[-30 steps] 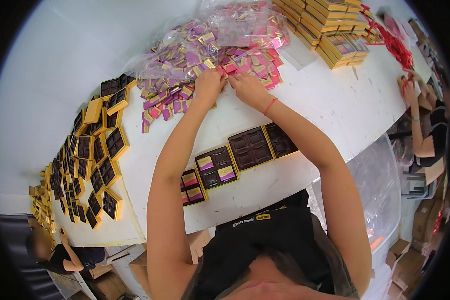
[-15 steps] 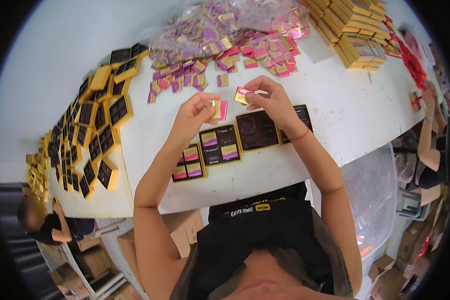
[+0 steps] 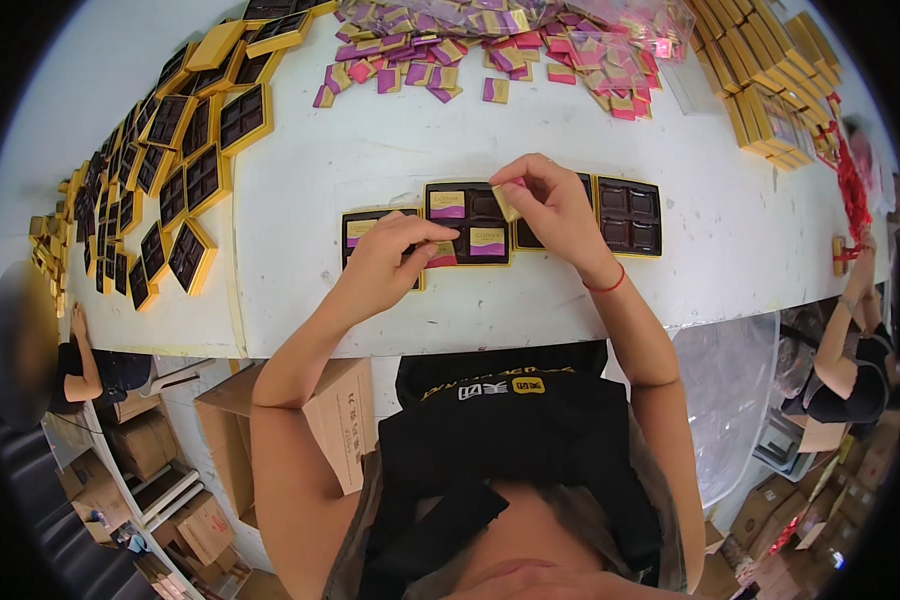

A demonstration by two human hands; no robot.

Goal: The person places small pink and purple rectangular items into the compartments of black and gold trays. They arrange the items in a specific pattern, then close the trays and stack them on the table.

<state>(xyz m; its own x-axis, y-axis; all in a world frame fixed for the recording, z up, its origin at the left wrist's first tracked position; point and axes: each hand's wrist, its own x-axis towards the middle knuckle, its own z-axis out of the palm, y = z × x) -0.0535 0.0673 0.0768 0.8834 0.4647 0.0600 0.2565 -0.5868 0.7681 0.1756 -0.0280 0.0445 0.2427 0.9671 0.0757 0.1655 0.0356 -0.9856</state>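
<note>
Between the fingertips of my left hand (image 3: 378,262) is a pink-and-gold wrapped chocolate square (image 3: 441,255), low over the lower-left compartment of a dark, gold-edged tray box (image 3: 457,260). That box holds two purple-and-gold squares, one upper left (image 3: 447,205) and one lower right (image 3: 487,242). My right hand (image 3: 553,208) pinches another wrapped chocolate square (image 3: 508,204), tilted, near the box's upper-right compartment. Under my left hand lies a partly hidden box (image 3: 351,252) with wrapped squares. My right hand covers much of another box (image 3: 527,236). Farther right sits a box (image 3: 630,215) with bare compartments.
Loose wrapped squares (image 3: 440,60) and plastic bags are heaped at the far side. Piled gold-edged boxes (image 3: 195,130) stand at the left, stacked gold boxes (image 3: 770,120) at the far right beside red ribbons (image 3: 850,200). Other people (image 3: 850,340) are at both sides.
Both hands have come down to the tray boxes with their squares, the left over the lower-left compartment, the right near the upper-right one. The view has shifted, so the far heap sits higher.
</note>
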